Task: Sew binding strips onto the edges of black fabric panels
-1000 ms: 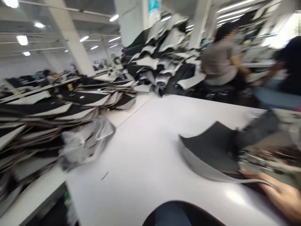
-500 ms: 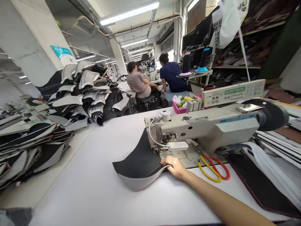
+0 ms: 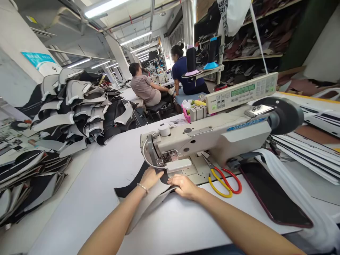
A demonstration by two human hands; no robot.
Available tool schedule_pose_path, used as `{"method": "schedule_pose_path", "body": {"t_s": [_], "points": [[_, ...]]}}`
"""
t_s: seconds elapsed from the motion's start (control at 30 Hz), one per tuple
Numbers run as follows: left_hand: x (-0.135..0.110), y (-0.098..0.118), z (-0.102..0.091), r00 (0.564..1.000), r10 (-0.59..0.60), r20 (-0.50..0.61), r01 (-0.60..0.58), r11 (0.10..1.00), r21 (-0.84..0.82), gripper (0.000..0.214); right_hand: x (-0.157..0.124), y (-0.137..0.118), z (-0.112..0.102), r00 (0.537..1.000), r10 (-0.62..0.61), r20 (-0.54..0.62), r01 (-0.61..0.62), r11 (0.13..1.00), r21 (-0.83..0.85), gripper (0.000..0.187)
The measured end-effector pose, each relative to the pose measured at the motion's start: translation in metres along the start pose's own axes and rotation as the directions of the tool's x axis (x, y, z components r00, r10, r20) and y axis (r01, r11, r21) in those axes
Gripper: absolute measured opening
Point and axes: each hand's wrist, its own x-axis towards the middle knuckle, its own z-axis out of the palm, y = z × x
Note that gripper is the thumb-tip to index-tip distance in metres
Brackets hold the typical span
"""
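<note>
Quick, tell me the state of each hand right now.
Left hand: open, flat on the black grey-backed panel by the sewing machine.
Right hand: open, pressing down on the same panel's folded edge.

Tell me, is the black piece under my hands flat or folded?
Folded: the black piece shows its grey underside turned up under the left hand and right hand.

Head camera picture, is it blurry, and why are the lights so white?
In the head view, the left hand, right hand and sewing machine look sharp; the ceiling lights glare white; the pillar and shelves lean, bent by the lens.
</note>
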Motion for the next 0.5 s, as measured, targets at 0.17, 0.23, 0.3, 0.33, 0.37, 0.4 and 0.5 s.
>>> {"method": "schedule_pose_path", "body": {"t_s": [0.17,0.23,0.3,0.33,0.37,0.4,0.5], "points": [[-0.049,-0.009,0.001,0.926,0.083,0.368,-0.167,0.965,0.203,0.066,0.001,-0.001,-0.016,0.98,-0.077,0.181,0.08,0.997,-0.008,0.039],[-0.058,-0.01,-0.004,0.879,0.058,0.474,-0.197,0.948,0.249,0.075,0.002,0.0,-0.019,0.962,-0.117,0.245,0.129,0.991,-0.036,0.04],[-0.058,-0.011,-0.007,0.838,0.042,0.544,-0.218,0.939,0.265,0.08,0.003,0.002,-0.02,0.95,-0.14,0.278,0.163,0.985,-0.062,0.041],[-0.056,-0.012,-0.008,0.817,0.043,0.575,-0.236,0.935,0.266,0.08,0.003,0.004,-0.02,0.945,-0.15,0.29,0.178,0.981,-0.073,0.042],[-0.054,-0.013,-0.008,0.798,0.049,0.601,-0.257,0.929,0.266,0.08,0.003,0.005,-0.02,0.941,-0.158,0.299,0.191,0.978,-0.084,0.042],[-0.053,-0.014,-0.008,0.783,0.051,0.62,-0.277,0.921,0.273,0.08,0.003,0.005,-0.02,0.938,-0.165,0.305,0.202,0.975,-0.095,0.042],[-0.051,-0.011,-0.003,0.768,0.02,0.64,-0.298,0.896,0.33,0.088,-0.001,0.005,-0.02,0.939,-0.167,0.3,0.212,0.969,-0.127,0.039]]}}
